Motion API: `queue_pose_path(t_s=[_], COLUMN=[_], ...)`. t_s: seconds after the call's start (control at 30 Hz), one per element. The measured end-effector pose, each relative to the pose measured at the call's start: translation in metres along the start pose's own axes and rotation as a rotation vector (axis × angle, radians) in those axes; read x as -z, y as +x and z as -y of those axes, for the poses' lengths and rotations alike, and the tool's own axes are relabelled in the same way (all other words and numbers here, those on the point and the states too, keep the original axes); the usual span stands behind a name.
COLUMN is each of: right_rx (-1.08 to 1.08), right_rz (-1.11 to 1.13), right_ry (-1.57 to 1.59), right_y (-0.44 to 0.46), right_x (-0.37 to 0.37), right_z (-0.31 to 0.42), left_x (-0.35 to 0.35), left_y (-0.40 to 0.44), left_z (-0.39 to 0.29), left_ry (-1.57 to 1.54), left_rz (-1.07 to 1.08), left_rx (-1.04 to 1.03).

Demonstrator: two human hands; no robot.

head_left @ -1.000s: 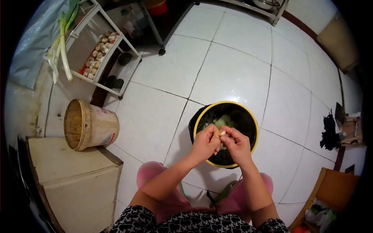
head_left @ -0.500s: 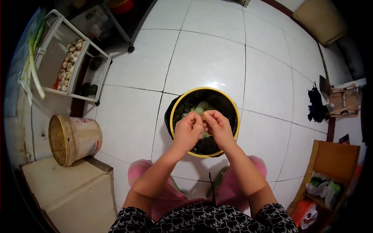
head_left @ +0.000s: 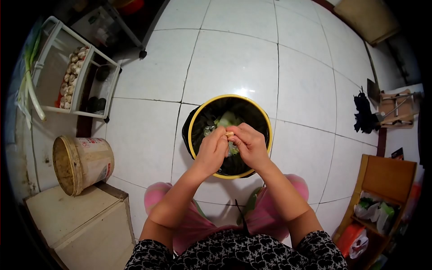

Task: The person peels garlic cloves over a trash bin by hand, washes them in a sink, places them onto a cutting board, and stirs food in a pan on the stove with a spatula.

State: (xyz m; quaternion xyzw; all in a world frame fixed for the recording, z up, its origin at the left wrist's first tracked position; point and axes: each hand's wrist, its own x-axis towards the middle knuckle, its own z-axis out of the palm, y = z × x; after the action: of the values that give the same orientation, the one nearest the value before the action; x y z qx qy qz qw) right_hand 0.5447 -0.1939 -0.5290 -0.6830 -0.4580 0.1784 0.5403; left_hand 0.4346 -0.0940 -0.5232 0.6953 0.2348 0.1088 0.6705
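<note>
Over a yellow-rimmed bin, my left hand and my right hand meet with their fingertips close together. Pinched between them is a small tan piece that looks like a garlic clove. Both hands are closed, and the fingers cover part of the clove. Beneath them, the bin is lined with a black bag. Pale green vegetable scraps and a bit of clear plastic lie inside it.
At the left stands a white rack with garlic bulbs and a long leek beside it. A dirty bucket lies tipped on a cabinet. To the right are a wooden shelf and a black cloth.
My hands have shifted slightly, and more of the tan clove shows between my fingertips. The whole view has moved a little, so the bin appears farther left and higher.
</note>
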Motion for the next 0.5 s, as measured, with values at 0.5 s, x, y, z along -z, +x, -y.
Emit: queue_pose_path(t_s=[0.5], right_rx=[0.1], right_rz=[0.013], right_ry=[-0.096], right_y=[-0.001], right_x=[0.002], right_z=[-0.004], left_x=[-0.006], left_y=[0.0], left_z=[0.004], left_ry=[-0.212], left_rz=[0.019], left_rx=[0.074])
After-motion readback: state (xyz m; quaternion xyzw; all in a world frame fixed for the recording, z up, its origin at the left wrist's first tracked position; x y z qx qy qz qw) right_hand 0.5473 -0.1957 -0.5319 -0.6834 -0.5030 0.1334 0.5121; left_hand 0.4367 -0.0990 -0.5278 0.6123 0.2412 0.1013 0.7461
